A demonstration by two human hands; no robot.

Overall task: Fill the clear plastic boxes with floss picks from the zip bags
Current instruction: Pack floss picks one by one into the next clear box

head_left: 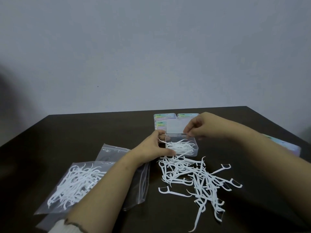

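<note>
While the small clear plastic box (181,147) sits open on the dark brown tabletop (50,140), its flat clear lid (176,126) stands up behind it, and the right hand (200,126) pinches the lid's right edge with its fingertips. The left hand (154,147) curls round the left side of the box and holds it in place. Some thin white floss picks (180,146) lie inside, and one pokes out over the left wall near the left hand. If the lid comes down now, I think that pick can get caught and stop the lid from snapping shut. The big loose pile of white floss picks (198,179) lies just in front of the box, so a sliding arm could push some off the tabletop. A clear zip bag full of picks (75,184) lies under the left arm, on top of a flat clear zip bag (143,182), and it could slip.
</note>
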